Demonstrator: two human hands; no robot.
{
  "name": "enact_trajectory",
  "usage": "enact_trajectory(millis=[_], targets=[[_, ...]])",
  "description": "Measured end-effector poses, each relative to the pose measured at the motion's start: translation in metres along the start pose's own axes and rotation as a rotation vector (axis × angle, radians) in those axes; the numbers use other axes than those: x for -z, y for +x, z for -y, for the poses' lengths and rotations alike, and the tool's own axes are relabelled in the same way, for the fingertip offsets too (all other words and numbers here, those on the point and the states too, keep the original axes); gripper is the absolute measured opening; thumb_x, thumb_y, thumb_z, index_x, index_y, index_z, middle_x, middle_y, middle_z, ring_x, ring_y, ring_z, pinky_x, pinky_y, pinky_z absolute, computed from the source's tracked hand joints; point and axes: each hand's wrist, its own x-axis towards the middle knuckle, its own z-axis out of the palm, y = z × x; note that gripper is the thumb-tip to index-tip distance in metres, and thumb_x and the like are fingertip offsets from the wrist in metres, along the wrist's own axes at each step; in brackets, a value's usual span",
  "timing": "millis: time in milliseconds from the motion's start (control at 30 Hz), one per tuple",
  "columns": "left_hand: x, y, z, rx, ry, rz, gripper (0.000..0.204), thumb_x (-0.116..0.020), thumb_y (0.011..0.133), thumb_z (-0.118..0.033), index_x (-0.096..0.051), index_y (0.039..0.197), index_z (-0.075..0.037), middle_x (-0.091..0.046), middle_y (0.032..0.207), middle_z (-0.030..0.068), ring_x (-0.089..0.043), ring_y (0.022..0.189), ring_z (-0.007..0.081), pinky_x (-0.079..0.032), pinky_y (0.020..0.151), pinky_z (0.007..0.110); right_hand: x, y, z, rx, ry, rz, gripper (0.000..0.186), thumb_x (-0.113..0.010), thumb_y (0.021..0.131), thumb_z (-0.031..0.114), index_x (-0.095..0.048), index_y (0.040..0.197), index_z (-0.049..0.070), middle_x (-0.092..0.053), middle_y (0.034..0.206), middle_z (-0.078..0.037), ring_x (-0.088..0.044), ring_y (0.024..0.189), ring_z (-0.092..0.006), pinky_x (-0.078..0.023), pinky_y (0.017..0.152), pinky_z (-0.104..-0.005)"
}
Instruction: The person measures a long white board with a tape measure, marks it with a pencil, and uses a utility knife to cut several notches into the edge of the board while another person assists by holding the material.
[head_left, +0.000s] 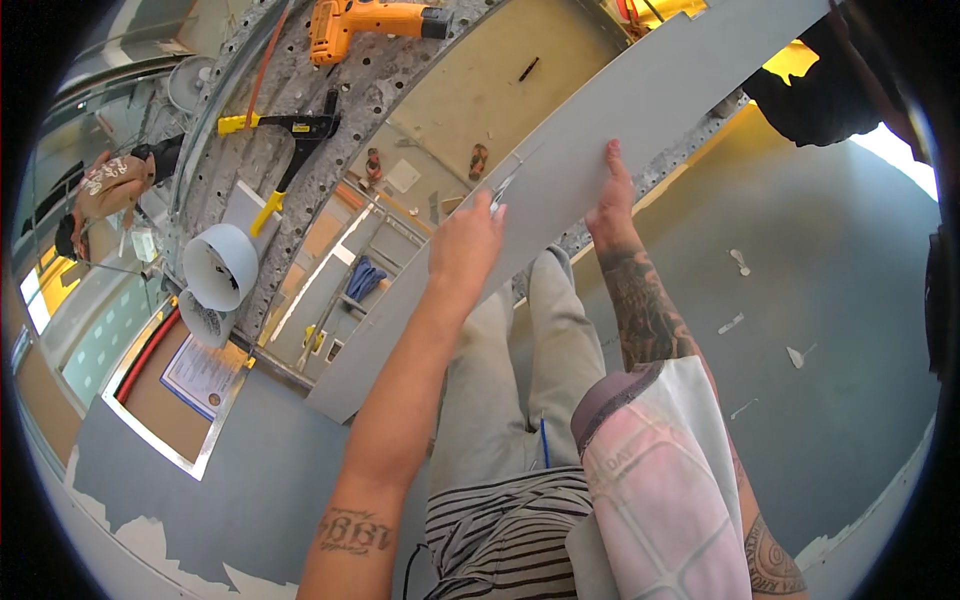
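A long, flat grey board (560, 195) slants across in front of me from lower left to upper right. My left hand (468, 245) is closed over the board around a slim silver metal tool (506, 182), whose exact kind I cannot make out. The tool's tip meets the board's face near its far edge. My right hand (612, 200) grips the near edge further along, its thumb laid on the upper face and the other fingers mostly hidden. Beneath the board, my legs show in grey trousers.
A perforated metal platform (360, 75) carries an orange cordless drill (370, 22), a black and yellow hand tool (300, 128) and a white roll (220, 268). Far below lie a ladder (385, 240) and a blue bundle (364, 279). Another person (115, 188) is at left.
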Motion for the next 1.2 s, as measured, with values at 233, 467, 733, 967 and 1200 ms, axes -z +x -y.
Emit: enact_trajectory(millis=[233,467,733,967,1200], targets=[[-0.003,-0.002,0.012,-0.018,0.030,0.001,0.032,-0.049,0.098,-0.036,-0.052,0.103,-0.005,-0.067,0.079,0.0241,-0.066,0.079,0.0435,-0.052,0.070,0.053,0.010,0.016,-0.001,-0.043,-0.009,0.021,0.057,-0.068,0.090,0.038,-0.055,0.121,-0.008,-0.062,0.117,-0.016,-0.062,0.103,-0.0285,-0.052,0.088,-0.0423],[0.000,-0.007,0.014,-0.003,-0.027,-0.025,0.033,-0.048,0.098,-0.037,-0.053,0.098,-0.004,-0.067,0.079,0.0241,-0.065,0.078,0.0448,-0.051,0.071,0.053,0.011,0.015,-0.006,-0.031,0.018,0.099,0.051,-0.066,0.092,0.036,-0.057,0.119,-0.006,-0.063,0.115,-0.014,-0.062,0.102,-0.0261,-0.051,0.089,-0.0407],[0.008,-0.006,-0.008,-0.021,-0.131,-0.104,0.030,-0.048,0.098,-0.037,-0.054,0.098,-0.007,-0.066,0.073,0.0213,-0.064,0.076,0.0435,-0.050,0.069,0.052,0.011,0.016,-0.007,-0.009,-0.003,0.090,0.052,-0.068,0.090,0.040,-0.058,0.116,-0.005,-0.063,0.111,-0.013,-0.062,0.099,-0.0262,-0.051,0.087,-0.0400],[-0.006,0.005,-0.010,-0.019,-0.143,-0.115,0.030,-0.048,0.098,-0.037,-0.054,0.100,-0.008,-0.067,0.074,0.0207,-0.065,0.077,0.0422,-0.050,0.070,0.052,0.019,0.021,-0.008,-0.025,0.033,0.178,0.056,-0.067,0.090,0.042,-0.056,0.119,-0.005,-0.062,0.116,-0.015,-0.060,0.106,-0.0284,-0.048,0.094,-0.0412],[-0.008,0.004,-0.008,-0.053,-0.122,-0.131,0.030,-0.049,0.098,-0.037,-0.054,0.101,-0.008,-0.067,0.074,0.0204,-0.066,0.077,0.0413,-0.051,0.070,0.051,0.014,0.014,-0.003,-0.015,0.006,0.189,0.059,-0.064,0.091,0.044,-0.055,0.124,-0.004,-0.061,0.121,-0.014,-0.058,0.111,-0.0289,-0.046,0.098,-0.0416]])
